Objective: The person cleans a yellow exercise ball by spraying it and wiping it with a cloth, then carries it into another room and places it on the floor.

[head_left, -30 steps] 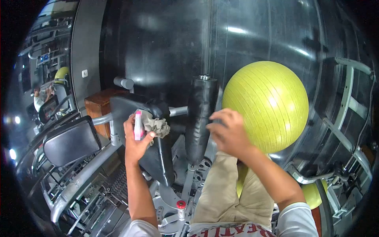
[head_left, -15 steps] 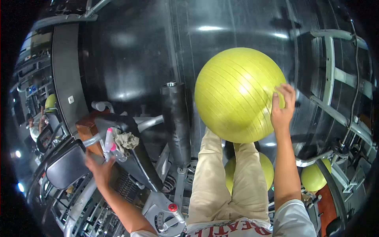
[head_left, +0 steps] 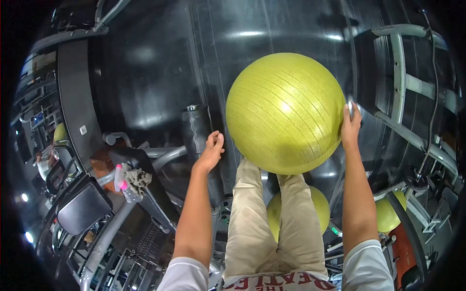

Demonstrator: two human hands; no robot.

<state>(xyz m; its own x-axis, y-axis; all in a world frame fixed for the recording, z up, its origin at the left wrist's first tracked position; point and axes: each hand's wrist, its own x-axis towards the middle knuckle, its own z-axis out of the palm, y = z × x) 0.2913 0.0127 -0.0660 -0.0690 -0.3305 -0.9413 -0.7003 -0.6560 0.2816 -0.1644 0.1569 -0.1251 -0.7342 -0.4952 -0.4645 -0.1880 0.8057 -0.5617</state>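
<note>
A large yellow-green exercise ball (head_left: 285,114) fills the middle of the head view, in front of my legs. My right hand (head_left: 351,121) is at the ball's right edge, fingers apart and partly blurred. Left of the ball, a small gap away, is my left hand (head_left: 211,151), its fingers slightly curled and holding nothing. Behind that hand stands a black padded roller (head_left: 195,128). A second yellow-green ball (head_left: 318,208) shows behind and between my legs.
Gym machines with a black seat (head_left: 84,205) fill the left. Pink-capped bottles (head_left: 129,190) and a grey cloth (head_left: 138,178) lie on a black pad. At right are a grey metal frame (head_left: 399,77) and another yellow-green ball (head_left: 388,213).
My left hand has moved right, from near the bottles to beside the ball. The right hand has shifted from over the ball's face to its edge. The view has moved slightly.
</note>
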